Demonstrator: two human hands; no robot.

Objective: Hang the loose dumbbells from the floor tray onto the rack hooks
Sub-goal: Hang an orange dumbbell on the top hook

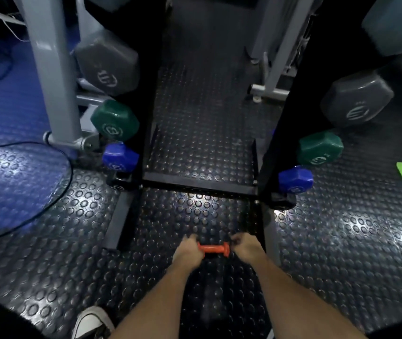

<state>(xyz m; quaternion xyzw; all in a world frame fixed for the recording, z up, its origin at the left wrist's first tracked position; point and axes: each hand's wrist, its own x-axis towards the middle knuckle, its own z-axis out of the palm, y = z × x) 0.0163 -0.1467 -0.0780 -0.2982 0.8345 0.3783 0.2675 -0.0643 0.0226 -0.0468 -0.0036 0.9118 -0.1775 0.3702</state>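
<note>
Left hand (188, 248) & right hand (245, 245) each grasped one end of small orange dumbbell (213, 248) above studded black rubber floor (195, 211), betw. black rack uprights (280, 118).

One orange dumbbell (213, 248), two hands, one shoe (92, 322)

Both hands, left hand (188, 248) and right hand (246, 245), grip an orange dumbbell (213, 248) by its ends above the studded floor (342, 241).

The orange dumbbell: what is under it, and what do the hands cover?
Under the orange dumbbell is dark studded rubber floor. Only its handle and one collar show: the left hand and right hand grip its two ends, hiding both heads.
</note>
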